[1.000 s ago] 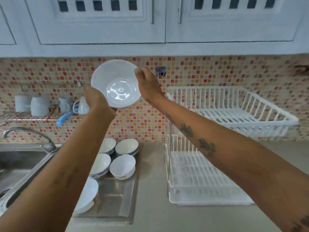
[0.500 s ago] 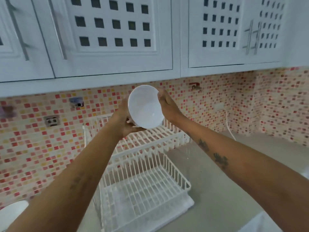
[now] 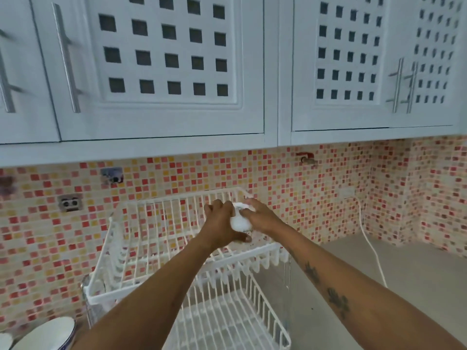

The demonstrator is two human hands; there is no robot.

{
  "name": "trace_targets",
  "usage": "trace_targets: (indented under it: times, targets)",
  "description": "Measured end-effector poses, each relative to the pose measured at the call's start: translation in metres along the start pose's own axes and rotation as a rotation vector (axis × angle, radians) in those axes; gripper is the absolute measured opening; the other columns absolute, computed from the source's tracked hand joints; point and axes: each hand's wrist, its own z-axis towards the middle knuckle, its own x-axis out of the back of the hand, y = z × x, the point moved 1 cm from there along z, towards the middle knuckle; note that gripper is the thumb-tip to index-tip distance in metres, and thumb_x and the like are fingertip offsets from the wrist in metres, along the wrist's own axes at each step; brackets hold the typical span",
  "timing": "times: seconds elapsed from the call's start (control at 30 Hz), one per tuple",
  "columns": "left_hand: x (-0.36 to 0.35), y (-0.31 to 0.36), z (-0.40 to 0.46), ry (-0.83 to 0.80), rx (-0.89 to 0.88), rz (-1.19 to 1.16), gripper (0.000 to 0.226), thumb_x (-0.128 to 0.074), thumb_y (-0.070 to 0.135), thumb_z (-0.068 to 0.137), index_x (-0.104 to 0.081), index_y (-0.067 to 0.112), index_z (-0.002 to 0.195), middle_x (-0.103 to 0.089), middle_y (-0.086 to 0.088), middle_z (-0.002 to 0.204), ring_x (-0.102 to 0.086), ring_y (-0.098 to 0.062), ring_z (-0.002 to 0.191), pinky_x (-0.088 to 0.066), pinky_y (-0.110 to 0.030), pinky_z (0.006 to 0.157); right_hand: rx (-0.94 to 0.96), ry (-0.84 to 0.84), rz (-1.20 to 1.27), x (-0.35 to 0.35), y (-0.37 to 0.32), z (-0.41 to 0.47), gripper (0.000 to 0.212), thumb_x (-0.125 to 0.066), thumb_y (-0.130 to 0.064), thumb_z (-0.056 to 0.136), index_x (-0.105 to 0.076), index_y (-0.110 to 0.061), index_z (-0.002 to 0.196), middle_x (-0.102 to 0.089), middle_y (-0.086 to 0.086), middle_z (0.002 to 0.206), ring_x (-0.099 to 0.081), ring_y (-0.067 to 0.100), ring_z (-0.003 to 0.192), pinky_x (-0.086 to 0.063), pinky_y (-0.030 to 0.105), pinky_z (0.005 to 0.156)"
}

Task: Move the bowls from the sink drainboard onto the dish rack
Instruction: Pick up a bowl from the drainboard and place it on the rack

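Porcelain, smooth and white, sits squeezed between my 2 hands at the centre of the frame: a small round bowl (image 3: 240, 221), tipped on edge over the top tier of the dish rack (image 3: 161, 248). My left hand (image 3: 222, 221) wraps its near side, fingers curled over the rim; my right hand (image 3: 260, 218) presses the far side. The rack is white coated wire, 2 tiers of thin parallel bars; both tiers look bare where I can see them. At the lower left corner, another white bowl with a blue rim (image 3: 48, 333) shows partly. Behind, small glossy square tiles (image 3: 328, 198) in red, orange and cream cover the wall.
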Motion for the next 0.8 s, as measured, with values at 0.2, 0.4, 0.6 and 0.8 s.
trace_targets:
  times: [0.2, 0.4, 0.6, 0.8]
  targets:
    - [-0.011, -0.003, 0.002, -0.051, -0.012, 0.124, 0.082, -0.086, 0.05, 0.059, -0.051, 0.009, 0.12, -0.041, -0.014, 0.127, -0.034, -0.033, 0.121, -0.03, -0.038, 0.101, -0.115, -0.143, -0.036, 0.0, 0.005, 0.004, 0.042, -0.04, -0.015, 0.1, -0.042, -0.016, 0.142, -0.045, 0.012, 0.145, -0.052, 0.025, 0.113, -0.044, 0.028, 0.08]
    - [-0.013, -0.006, 0.0, -0.101, 0.003, 0.131, 0.078, -0.084, 0.043, 0.066, -0.047, 0.008, 0.126, -0.038, -0.015, 0.132, -0.032, -0.033, 0.122, -0.031, -0.036, 0.101, -0.141, -0.176, -0.179, -0.007, 0.004, 0.005, 0.046, -0.036, -0.015, 0.099, -0.038, -0.013, 0.145, -0.041, 0.012, 0.149, -0.046, 0.029, 0.13, -0.042, 0.038, 0.105]
    - [-0.002, -0.008, -0.007, -0.071, -0.023, 0.095, 0.08, -0.081, 0.045, 0.071, -0.044, 0.003, 0.127, -0.033, -0.018, 0.133, -0.03, -0.034, 0.125, -0.03, -0.039, 0.103, 0.043, -0.014, -0.364, -0.006, -0.001, -0.001, 0.041, -0.049, -0.014, 0.093, -0.056, -0.015, 0.133, -0.044, 0.008, 0.149, -0.045, 0.026, 0.134, -0.039, 0.036, 0.106]
    - [0.055, -0.036, -0.027, 0.162, 0.022, -0.045, 0.051, -0.065, 0.043, 0.088, -0.05, 0.004, 0.117, -0.036, -0.014, 0.131, -0.032, -0.03, 0.125, -0.029, -0.032, 0.102, 0.418, 0.367, -0.221, -0.032, -0.032, -0.011, 0.018, -0.055, -0.017, 0.088, -0.07, -0.01, 0.093, -0.062, 0.007, 0.111, -0.058, 0.028, 0.113, -0.046, 0.035, 0.089]
